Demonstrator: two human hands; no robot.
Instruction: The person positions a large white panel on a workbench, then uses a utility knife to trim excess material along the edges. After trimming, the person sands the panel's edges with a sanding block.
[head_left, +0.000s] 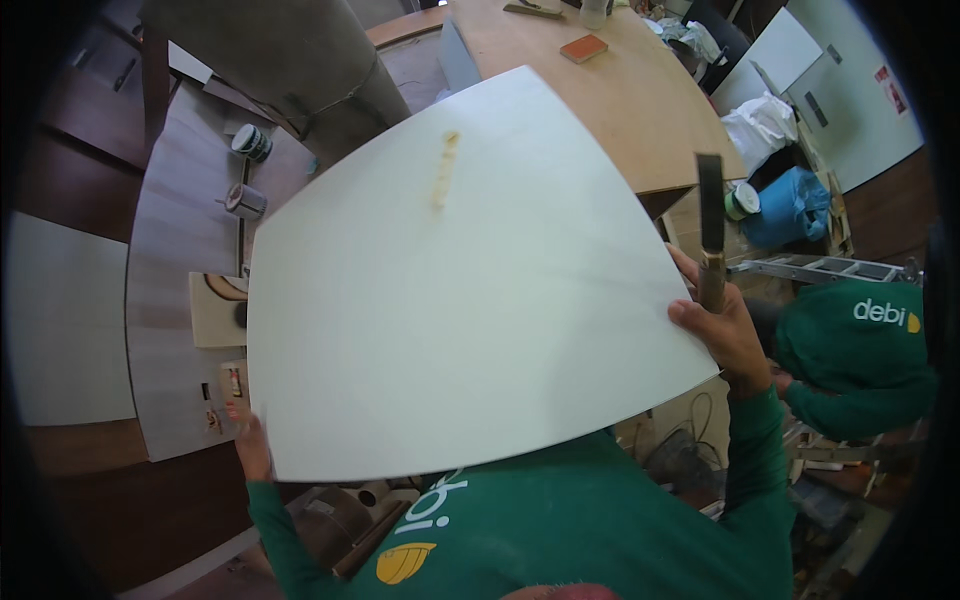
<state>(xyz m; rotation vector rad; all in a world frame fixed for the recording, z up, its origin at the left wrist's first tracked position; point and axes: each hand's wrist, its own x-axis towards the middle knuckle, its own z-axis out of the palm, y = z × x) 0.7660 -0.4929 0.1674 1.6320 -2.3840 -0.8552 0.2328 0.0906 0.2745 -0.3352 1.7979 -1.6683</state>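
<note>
A large white panel (440, 320) fills the middle of the view, held in front of my body. On its upper part runs a short yellowish, blotchy streak (445, 170). My right hand (728, 335) grips the panel's right edge, thumb on the white face. That same hand also holds a putty knife (711, 215), its dark flat blade pointing up and its handle between the fingers. At the lower left edge, my left hand (252, 445) is closed around the panel's side; some of its fingers are hard to see.
Beyond the panel stands a wooden table (640, 130) with an orange block (583, 48). A grey column (320, 70) rises at far left, near two cans (245, 202) on a grey surface. To the right are a blue bag (790, 210), a ladder (825, 268) and a person in green (855, 345).
</note>
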